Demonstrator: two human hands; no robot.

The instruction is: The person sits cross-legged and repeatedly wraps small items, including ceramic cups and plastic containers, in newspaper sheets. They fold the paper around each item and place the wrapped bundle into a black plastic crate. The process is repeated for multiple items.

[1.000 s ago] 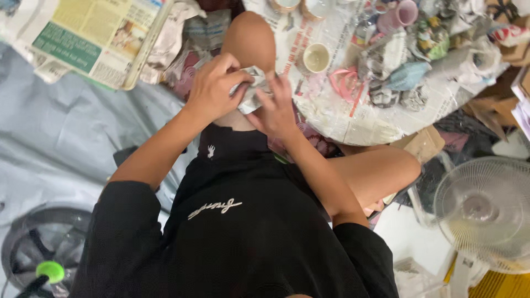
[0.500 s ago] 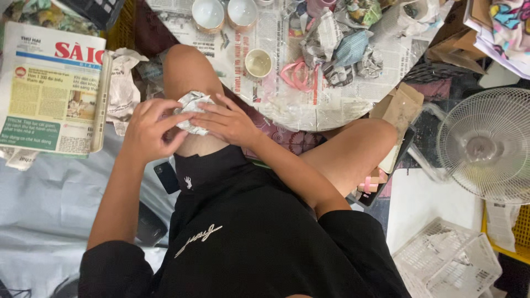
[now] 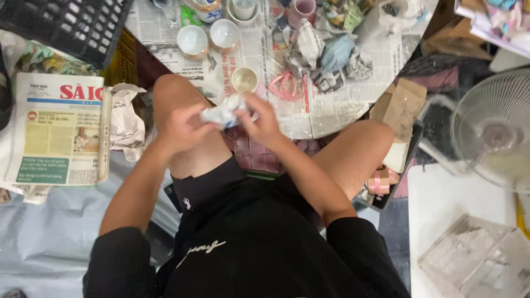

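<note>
Item: small white crumpled paper bundle [image 3: 223,114], apparently newspaper wrapped about a small object; the contents are hidden. Location: held above the person's raised left knee, just short of the near edge of the round newspaper-covered surface [image 3: 337,107].

Left hand [image 3: 179,122]: fingers curled close about the bundle's left side, gripping it.
Right hand [image 3: 259,118]: fingers pinched narrow on the bundle's right end, thumb on top.

Step in hand, as judged: working the paper about the object, either folding it in or peeling it off; the pictures do not settle which.

Next move calls for: both hands turning the bundle against each other, with a firm hold so that whatever is inside does not slip out over the knee.

Adjacent stock on the surface: small cream ceramic cup [image 3: 244,79] just beyond the bundle; two white ceramic bowls [image 3: 192,40]; pink loops of cord or plastic [image 3: 287,85]; several crumpled grey-and-white paper wads [image 3: 337,55].

Off the surface: folded printed newspaper [image 3: 58,132] on grey sheeting to the left; white electric fan [image 3: 494,129] to the right.
</note>
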